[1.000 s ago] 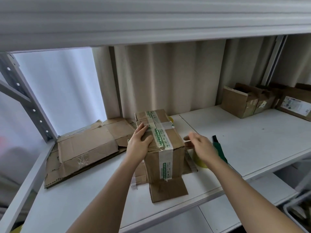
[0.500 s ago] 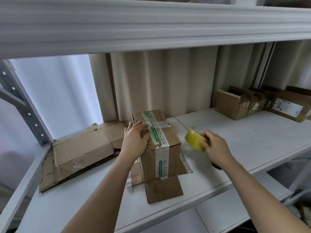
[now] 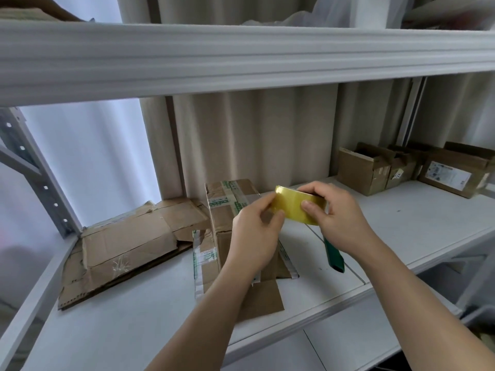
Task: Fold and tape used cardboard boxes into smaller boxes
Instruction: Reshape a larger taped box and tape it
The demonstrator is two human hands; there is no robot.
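Note:
A small brown cardboard box [image 3: 223, 210] with green-printed tape stands on the white shelf [image 3: 401, 223], its loose flaps spread out under it. Above the box's right side I hold a yellowish roll of tape [image 3: 293, 207]. My right hand [image 3: 337, 218] grips the roll, thumb across its outer face. My left hand [image 3: 255, 231] pinches the roll's left edge with thumb and fingers. Neither hand touches the box.
A flattened cardboard sheet [image 3: 120, 242] lies on the shelf to the left. A green-handled tool [image 3: 333, 257] lies under my right wrist. Several small open boxes [image 3: 364, 170] stand at the back right. An upper shelf beam [image 3: 241, 57] runs overhead.
My right hand picked up the tape roll and brought it over the box. My left hand left the box top and took hold of the roll's edge.

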